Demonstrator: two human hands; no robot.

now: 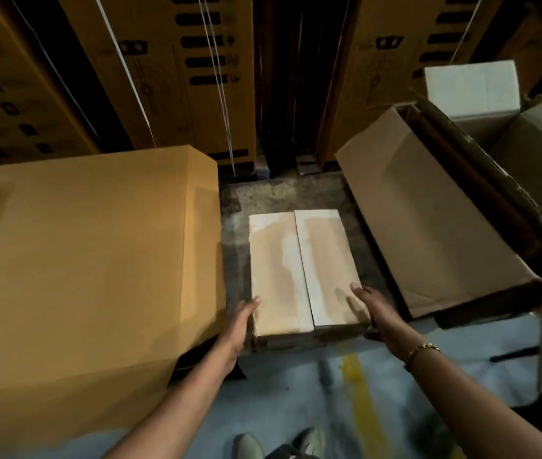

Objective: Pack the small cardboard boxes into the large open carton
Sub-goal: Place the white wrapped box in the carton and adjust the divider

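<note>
Two small cardboard boxes lie side by side in front of me, the left box (274,273) and the right box (327,266), long pale tops facing up. My left hand (241,321) grips the near left edge of the pair. My right hand (374,309) presses on the near right corner, fingers over the top and thumb underneath. A gold bracelet sits on my right wrist. The large open carton (428,226) stands to the right, its brown flap folded out toward the boxes and its dark opening behind it.
A big closed yellow-brown carton (80,253) fills the left side, close to my left arm. Tall printed cartons (170,71) stand stacked at the back. A white box (471,91) sits at the far right. My shoes (279,443) stand on the grey floor with a yellow line.
</note>
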